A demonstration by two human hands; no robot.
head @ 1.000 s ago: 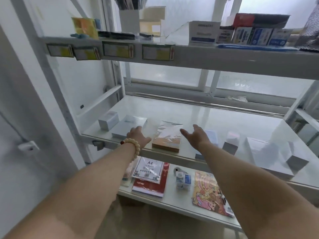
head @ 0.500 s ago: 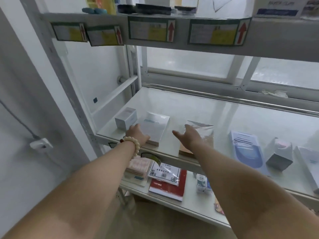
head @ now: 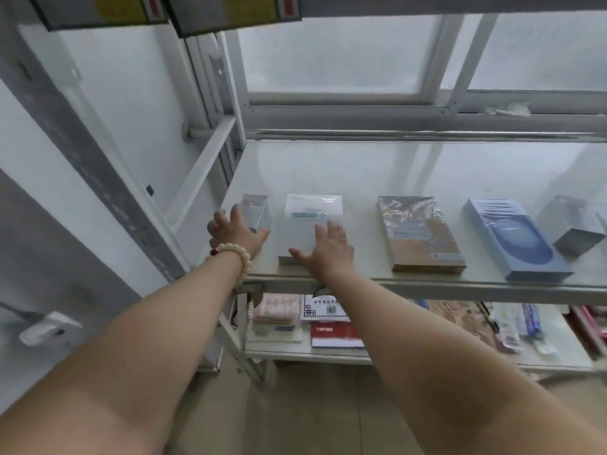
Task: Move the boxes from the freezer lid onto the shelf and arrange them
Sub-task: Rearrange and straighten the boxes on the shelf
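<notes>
Several boxes lie in a row on the white shelf [head: 361, 172]. My left hand [head: 235, 233], with a bead bracelet on its wrist, rests with spread fingers against the small clear-wrapped box [head: 258, 210] at the row's left end. My right hand [head: 325, 254] lies flat, fingers apart, on the near part of the flat white box [head: 312, 215]. To the right come a brown wrapped box [head: 418, 234], a blue box [head: 512, 238] and a grey box [head: 574, 224] at the right edge.
Below is a lower shelf [head: 279, 351] with a red packet [head: 335, 334], pink packets [head: 277, 310] and printed items. A window frame [head: 410, 110] backs the shelf. Label cards [head: 230, 11] hang from the shelf above. A white wall plug [head: 49, 328] is at the left.
The view has moved closer and lower. My right hand has moved left from the brown wrapped box onto the flat white box. My left hand has shifted left to the small box.
</notes>
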